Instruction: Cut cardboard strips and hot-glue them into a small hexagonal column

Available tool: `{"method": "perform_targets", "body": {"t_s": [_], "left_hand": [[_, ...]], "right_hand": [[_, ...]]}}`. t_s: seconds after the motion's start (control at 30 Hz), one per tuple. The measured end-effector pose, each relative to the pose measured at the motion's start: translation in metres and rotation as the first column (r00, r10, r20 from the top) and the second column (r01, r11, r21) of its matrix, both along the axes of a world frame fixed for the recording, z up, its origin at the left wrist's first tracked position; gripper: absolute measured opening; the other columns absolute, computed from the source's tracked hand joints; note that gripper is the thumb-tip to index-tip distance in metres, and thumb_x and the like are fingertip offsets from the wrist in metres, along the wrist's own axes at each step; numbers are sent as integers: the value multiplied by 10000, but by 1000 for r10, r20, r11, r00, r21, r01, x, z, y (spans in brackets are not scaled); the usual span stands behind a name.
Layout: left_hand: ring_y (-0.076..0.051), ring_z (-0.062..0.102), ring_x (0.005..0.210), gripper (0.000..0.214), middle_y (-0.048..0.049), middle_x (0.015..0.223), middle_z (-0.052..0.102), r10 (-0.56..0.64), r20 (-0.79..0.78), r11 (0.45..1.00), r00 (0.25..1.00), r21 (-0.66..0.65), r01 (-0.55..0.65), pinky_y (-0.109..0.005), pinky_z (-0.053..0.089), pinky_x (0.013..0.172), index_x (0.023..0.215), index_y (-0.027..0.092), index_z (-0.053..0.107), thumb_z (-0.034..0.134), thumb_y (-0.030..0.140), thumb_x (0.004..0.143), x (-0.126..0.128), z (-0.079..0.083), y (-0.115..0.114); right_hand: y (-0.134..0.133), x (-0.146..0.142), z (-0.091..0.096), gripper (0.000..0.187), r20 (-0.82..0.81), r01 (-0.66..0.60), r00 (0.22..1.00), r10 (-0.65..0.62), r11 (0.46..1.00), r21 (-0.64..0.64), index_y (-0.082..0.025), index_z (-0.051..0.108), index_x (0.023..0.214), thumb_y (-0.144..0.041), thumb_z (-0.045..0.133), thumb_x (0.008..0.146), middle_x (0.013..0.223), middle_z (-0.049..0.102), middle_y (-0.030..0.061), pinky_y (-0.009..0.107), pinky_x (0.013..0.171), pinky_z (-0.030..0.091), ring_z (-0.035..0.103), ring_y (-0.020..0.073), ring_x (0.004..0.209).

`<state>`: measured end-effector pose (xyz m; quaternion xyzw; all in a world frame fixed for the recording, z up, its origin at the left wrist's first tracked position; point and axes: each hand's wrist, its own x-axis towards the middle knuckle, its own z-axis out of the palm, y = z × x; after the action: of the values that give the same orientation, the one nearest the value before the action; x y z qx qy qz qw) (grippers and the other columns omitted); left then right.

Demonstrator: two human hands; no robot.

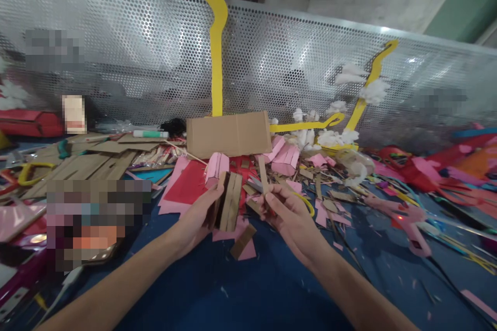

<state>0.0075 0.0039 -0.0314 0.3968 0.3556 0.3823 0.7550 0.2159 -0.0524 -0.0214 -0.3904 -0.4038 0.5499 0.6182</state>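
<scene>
My left hand (204,206) is closed around a brown folded cardboard piece (232,201), held upright with a dark gap along its side. Between the thumb and fingers of my right hand (289,212) stands a narrow cardboard strip (263,173). Grey scissor blades (254,184) stick out beside those fingers; how the hand holds the scissors is mostly hidden. The two hands are apart. Below them a small cardboard scrap (243,242) lies on pink paper. Just beyond my left hand is a folded pink paper shape (217,169).
A cardboard box (229,134) with a tall yellow hook (218,51) stands against a perforated metal panel (147,57). At right lies a pink glue gun (407,222) with its cord. Cardboard sheets (77,165) are piled at left. Scraps litter the blue tabletop (233,295).
</scene>
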Motion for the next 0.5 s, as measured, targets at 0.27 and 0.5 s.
{"method": "perform_targets", "body": {"t_s": [0.27,0.5], "left_hand": [[-268,729,1068,558,-121,1354,717,-83,20,985,996,154,79,-423,571,948,1380,237,632,825,415,889,0,6,-7],[-278,725,1054,580,-138,1290,730,-82,1,977,997,199,80,-453,551,990,1369,208,629,844,407,868,1,7,-5]], "right_hand": [[2,2,-2,340,-43,4,999,-4,1000,-7,-220,653,834,-485,866,847,796,667,-13,253,652,479,603,133,705],[1,2,-1,341,-17,-8,1000,8,1000,12,-226,692,924,-458,909,802,734,635,-32,242,610,438,517,109,621]]}}
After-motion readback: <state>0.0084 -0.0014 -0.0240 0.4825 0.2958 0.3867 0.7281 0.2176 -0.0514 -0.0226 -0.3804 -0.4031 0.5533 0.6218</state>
